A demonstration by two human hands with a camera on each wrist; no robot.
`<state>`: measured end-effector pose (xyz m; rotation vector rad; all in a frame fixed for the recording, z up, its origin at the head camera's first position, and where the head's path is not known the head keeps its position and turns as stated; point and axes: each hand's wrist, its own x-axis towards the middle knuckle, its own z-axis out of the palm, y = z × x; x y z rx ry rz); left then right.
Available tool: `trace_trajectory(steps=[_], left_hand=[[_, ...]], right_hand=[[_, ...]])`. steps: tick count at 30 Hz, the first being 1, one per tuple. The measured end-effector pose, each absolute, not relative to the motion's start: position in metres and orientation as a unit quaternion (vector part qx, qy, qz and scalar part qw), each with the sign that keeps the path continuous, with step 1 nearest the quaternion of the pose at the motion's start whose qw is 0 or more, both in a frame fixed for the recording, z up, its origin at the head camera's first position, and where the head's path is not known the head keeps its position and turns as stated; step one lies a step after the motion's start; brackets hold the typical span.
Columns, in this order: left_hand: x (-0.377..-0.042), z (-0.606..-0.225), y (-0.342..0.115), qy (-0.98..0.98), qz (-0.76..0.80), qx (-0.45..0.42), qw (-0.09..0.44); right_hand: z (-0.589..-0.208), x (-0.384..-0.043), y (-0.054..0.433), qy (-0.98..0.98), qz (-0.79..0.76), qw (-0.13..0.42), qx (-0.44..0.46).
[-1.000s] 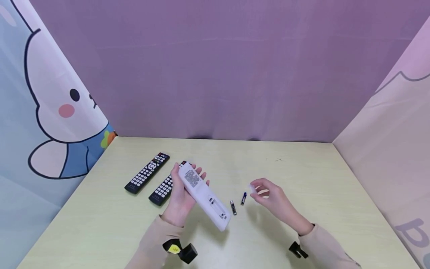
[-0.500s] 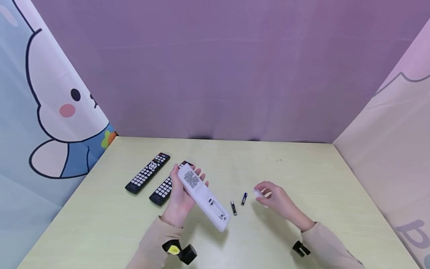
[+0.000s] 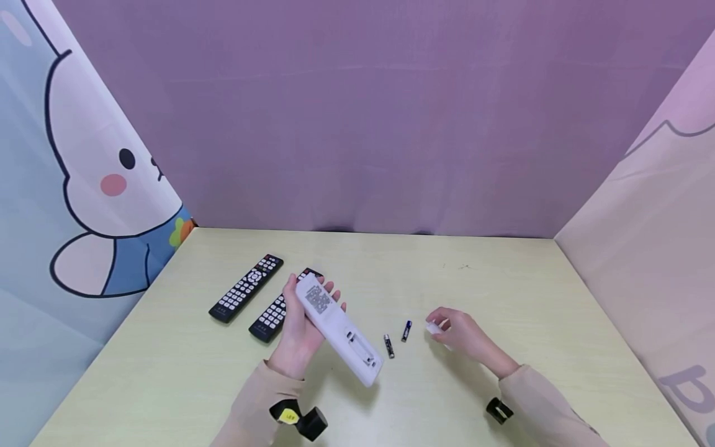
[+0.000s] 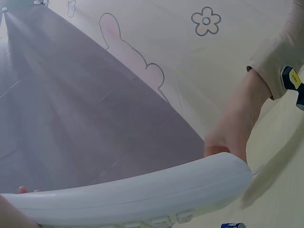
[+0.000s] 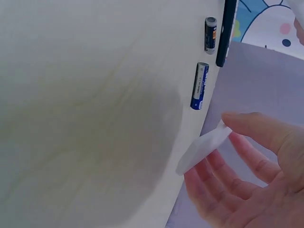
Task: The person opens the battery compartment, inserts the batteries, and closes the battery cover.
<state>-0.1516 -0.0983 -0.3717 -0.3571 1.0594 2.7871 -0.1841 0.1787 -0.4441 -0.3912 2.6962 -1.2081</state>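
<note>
My left hand (image 3: 298, 335) grips a white remote control (image 3: 341, 330) near its upper end, back side up. Its battery compartment (image 3: 362, 349) lies uncovered, with no batteries inside. In the left wrist view the same remote (image 4: 142, 192) shows edge-on, buttons downward. Between thumb and fingers, my right hand (image 3: 463, 335) pinches a small white battery cover (image 5: 204, 147), held above the table. A black battery (image 3: 388, 346) and a blue-and-black battery (image 3: 406, 331) lie on the table between the hands. The blue one (image 5: 199, 86) is nearest my right hand.
Two black remotes lie to the left: one (image 3: 246, 288) fully visible, the other (image 3: 274, 316) partly behind my left hand. The pale table (image 3: 503, 279) meets a purple backdrop (image 3: 363, 124) at its far edge. Printed cloth panels (image 3: 642, 248) stand at both sides.
My right hand has moved slightly right and lower with the battery cover, away from the batteries. The left hand and white remote are nearly still.
</note>
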Motion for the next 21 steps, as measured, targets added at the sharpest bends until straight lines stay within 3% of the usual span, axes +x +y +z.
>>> trace_trajectory(steps=[21], left_hand=[[-0.151,-0.374,-0.099,0.345,0.929,-0.117,0.07]], right_hand=[[-0.46,-0.191,0.181,0.908,-0.379,0.097,-0.148]])
